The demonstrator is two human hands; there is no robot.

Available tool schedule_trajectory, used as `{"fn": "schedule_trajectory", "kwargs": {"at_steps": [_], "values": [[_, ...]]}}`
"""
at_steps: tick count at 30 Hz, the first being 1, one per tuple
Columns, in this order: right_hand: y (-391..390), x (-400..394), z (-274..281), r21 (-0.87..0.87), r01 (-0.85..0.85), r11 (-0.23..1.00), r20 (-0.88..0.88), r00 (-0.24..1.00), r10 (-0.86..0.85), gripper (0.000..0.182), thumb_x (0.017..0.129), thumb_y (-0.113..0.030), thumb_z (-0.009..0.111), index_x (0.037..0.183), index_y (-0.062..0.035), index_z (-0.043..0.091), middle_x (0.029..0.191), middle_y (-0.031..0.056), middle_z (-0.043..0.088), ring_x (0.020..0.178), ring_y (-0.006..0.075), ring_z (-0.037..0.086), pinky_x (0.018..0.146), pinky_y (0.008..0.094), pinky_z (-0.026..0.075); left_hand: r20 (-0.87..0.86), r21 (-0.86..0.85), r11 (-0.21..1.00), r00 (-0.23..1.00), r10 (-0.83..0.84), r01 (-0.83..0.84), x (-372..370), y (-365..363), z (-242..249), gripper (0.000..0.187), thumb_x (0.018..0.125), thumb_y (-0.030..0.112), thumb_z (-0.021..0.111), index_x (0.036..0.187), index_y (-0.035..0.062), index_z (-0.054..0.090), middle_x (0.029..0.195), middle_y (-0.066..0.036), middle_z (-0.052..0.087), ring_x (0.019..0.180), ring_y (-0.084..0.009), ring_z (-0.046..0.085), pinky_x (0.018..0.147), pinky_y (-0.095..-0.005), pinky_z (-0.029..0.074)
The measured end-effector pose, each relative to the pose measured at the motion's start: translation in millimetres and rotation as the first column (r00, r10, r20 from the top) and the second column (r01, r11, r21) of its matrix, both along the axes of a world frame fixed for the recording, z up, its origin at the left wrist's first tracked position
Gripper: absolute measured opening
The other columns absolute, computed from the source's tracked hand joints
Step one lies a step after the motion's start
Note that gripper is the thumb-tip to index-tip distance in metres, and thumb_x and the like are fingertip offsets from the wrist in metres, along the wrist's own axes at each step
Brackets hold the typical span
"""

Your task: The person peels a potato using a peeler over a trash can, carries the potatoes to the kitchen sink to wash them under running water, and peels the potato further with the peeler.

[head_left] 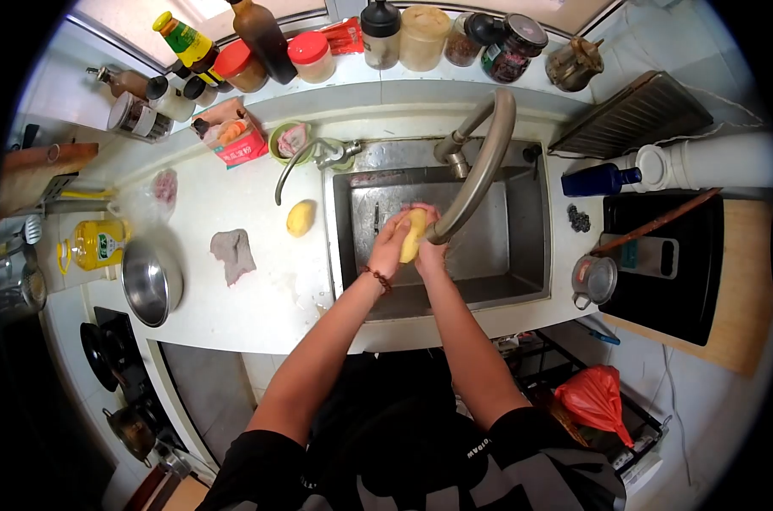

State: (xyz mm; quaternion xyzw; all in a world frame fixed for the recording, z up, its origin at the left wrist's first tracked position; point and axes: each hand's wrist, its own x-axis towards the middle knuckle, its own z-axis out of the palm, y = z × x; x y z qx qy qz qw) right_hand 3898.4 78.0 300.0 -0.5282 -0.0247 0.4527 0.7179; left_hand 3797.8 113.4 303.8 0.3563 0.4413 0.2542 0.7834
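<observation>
A peeled yellow potato (414, 236) is held between my two hands over the sink (512, 277), just below the curved tap (491, 166). My left hand (389, 249), with a beaded bracelet at its wrist, is closed along the potato's left side. On the other side my right hand (434, 253) is wrapped against it, partly hidden by the tap's spout. A second peeled potato (300, 219) lies on the counter left of the sink. Farther left is a crumpled grey cloth (233, 255).
A smaller tap (306, 162) stands at the sink's left back corner, beside a green bowl (283, 152). A steel bowl (151, 281) and an oil bottle (97, 245) are at the far left. Jars and bottles line the ledge behind. A metal cup (594, 279) sits right of the sink.
</observation>
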Motion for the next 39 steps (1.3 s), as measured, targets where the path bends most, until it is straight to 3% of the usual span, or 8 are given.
{"fn": "schedule_trajectory", "kwargs": {"at_steps": [6,12,22,26,34,36,38,39], "values": [[-14.8,-13.8,38.3,0.080,-0.237,0.968,0.136,0.965,0.225,0.056,0.098,-0.016,0.066,0.150,-0.0021,0.050,0.142,0.0097,0.057,0.128,0.0187,0.055,0.111,0.0336,0.043,0.115,-0.325,0.939,0.980,0.162,-0.117,-21.8,11.9,42.7,0.044,0.111,0.032,0.041,0.141,0.0033,0.056,0.136,-0.012,0.063,0.122,-0.0225,0.064,0.102,-0.0359,0.052],[-17.0,-18.8,45.8,0.117,-0.298,0.947,0.351,0.905,0.242,0.079,0.089,-0.006,0.075,0.158,-0.0027,0.037,0.144,0.0117,0.054,0.132,0.0210,0.052,0.112,0.0344,0.042,0.248,-0.147,0.979,0.953,0.176,-0.142,-21.7,-4.9,22.9,0.047,0.109,0.022,0.038,0.148,-0.0015,0.050,0.145,-0.016,0.058,0.133,-0.0267,0.057,0.115,-0.0383,0.043],[-31.8,-8.2,27.6,-0.080,-0.121,0.989,0.211,0.968,0.135,0.035,0.111,-0.020,0.053,0.141,-0.0042,0.060,0.123,0.0032,0.064,0.110,0.0119,0.060,0.096,0.0290,0.049,0.208,-0.143,0.988,0.973,0.095,-0.065,-14.5,-12.3,42.9,0.053,0.099,0.007,0.059,0.151,0.0037,0.048,0.141,-0.011,0.059,0.130,-0.0207,0.056,0.108,-0.0335,0.048],[-35.0,-7.7,29.6,-0.059,-0.120,0.991,0.158,0.979,0.128,0.034,0.112,-0.022,0.051,0.139,-0.0042,0.062,0.112,-0.0009,0.066,0.101,0.0083,0.060,0.088,0.0274,0.050,0.121,0.172,0.984,0.990,-0.067,0.045,-15.0,-13.6,33.7,0.065,0.088,-0.002,0.076,0.147,0.0064,0.050,0.133,-0.007,0.063,0.119,-0.0197,0.063,0.095,-0.0335,0.057],[-66.2,17.3,36.8,-0.030,-0.100,0.995,0.084,0.991,0.103,0.046,0.114,-0.024,0.043,0.151,0.0015,0.050,0.146,0.0079,0.059,0.132,0.0167,0.057,0.110,0.0291,0.043,-0.662,0.209,0.847,0.708,-0.245,0.488,28.2,8.5,32.4,0.061,0.089,0.053,0.076,0.126,0.0058,0.064,0.097,-0.014,0.075,0.094,-0.0246,0.075,0.078,-0.0336,0.058],[-72.3,22.9,37.8,0.023,-0.201,0.979,0.318,0.930,0.184,0.049,0.111,-0.016,0.048,0.156,0.0013,0.044,0.153,0.0099,0.054,0.137,0.0186,0.053,0.113,0.0301,0.041,-0.553,0.062,0.883,0.753,-0.358,0.465,37.9,12.2,2.8,0.071,0.092,0.071,0.062,0.126,0.0091,0.064,0.111,-0.015,0.074,0.099,-0.0290,0.074,0.086,-0.0421,0.060],[-71.0,25.2,51.0,0.038,-0.243,0.969,0.378,0.901,0.211,0.052,0.108,-0.012,0.051,0.157,0.0009,0.043,0.156,0.0107,0.051,0.138,0.0188,0.051,0.113,0.0303,0.040,0.168,-0.562,0.807,0.980,-0.105,0.182,42.8,6.2,25.2,0.046,0.098,0.052,0.064,0.116,0.0101,0.067,0.104,-0.011,0.075,0.090,-0.0276,0.075,0.073,-0.0408,0.062],[-71.0,25.9,54.6,0.054,-0.292,0.955,0.429,0.870,0.241,0.055,0.105,-0.008,0.055,0.158,0.0005,0.042,0.159,0.0116,0.048,0.140,0.0191,0.049,0.114,0.0305,0.039,0.199,-0.486,0.849,0.972,-0.124,0.208,42.0,3.7,24.9,0.043,0.099,0.051,0.063,0.117,0.0117,0.066,0.106,-0.009,0.074,0.091,-0.0270,0.075,0.074,-0.0419,0.063]]}}
